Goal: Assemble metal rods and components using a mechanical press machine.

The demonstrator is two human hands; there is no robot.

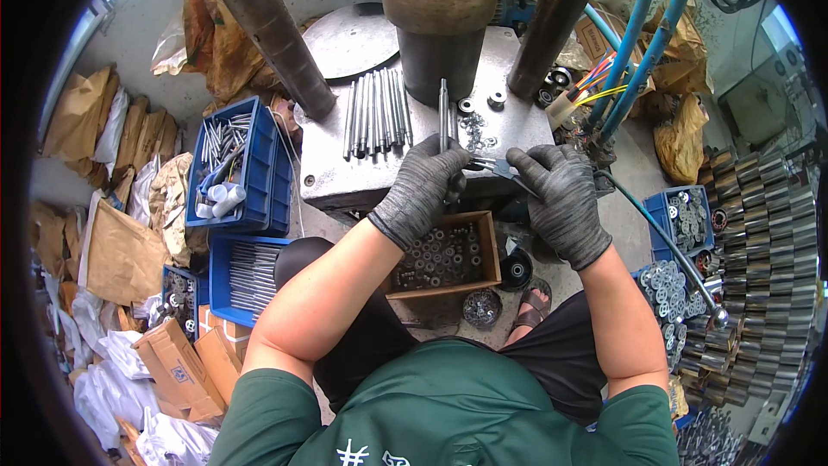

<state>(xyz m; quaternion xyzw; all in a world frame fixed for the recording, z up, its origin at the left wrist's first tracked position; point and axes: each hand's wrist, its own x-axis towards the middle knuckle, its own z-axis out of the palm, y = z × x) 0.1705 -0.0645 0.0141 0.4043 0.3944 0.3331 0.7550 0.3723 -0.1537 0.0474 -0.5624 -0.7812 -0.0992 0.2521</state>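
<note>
My left hand (420,188), in a dark grey knit glove, is closed round a steel shaft (443,112) whose stepped, narrower end points away from me. In my right hand (565,203), gloved alike, is a pair of pliers (498,166). Their tips reach left to the shaft beside my left fingers; whether they touch it I cannot tell. Several steel shafts (377,112) lie side by side on the metal press table (341,181), left of my hands. Small rings (474,134) are scattered just beyond the pliers, with two bearings (496,100) near them.
A thick press ram (442,26) stands behind the shafts, between two dark columns (267,30). Below my hands is a wooden box (444,285) of small round parts. Blue bins (233,164) with metal parts stand at the left, and stacked steel tubes (750,250) at the right.
</note>
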